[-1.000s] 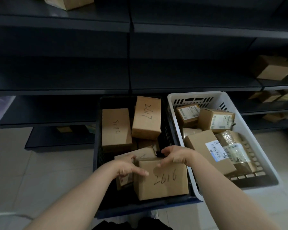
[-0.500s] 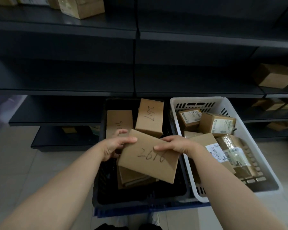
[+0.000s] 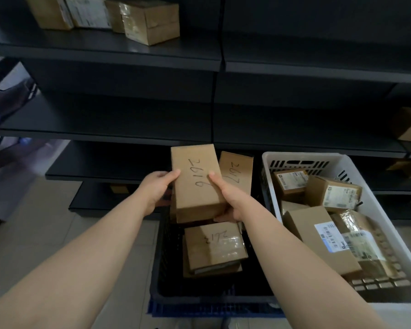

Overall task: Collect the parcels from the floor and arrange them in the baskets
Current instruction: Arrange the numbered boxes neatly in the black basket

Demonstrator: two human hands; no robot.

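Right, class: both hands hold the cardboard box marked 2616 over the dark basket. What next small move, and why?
Probably lower the brown cardboard box marked 2616 on end into the far part of the dark plastic basket, next to the upright cardboard box marked 2617. The left hand and right hand grip its sides, upright, left of that box; the space behind it is hidden.

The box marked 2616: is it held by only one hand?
No, the left hand and the right hand both grip the box by its sides.
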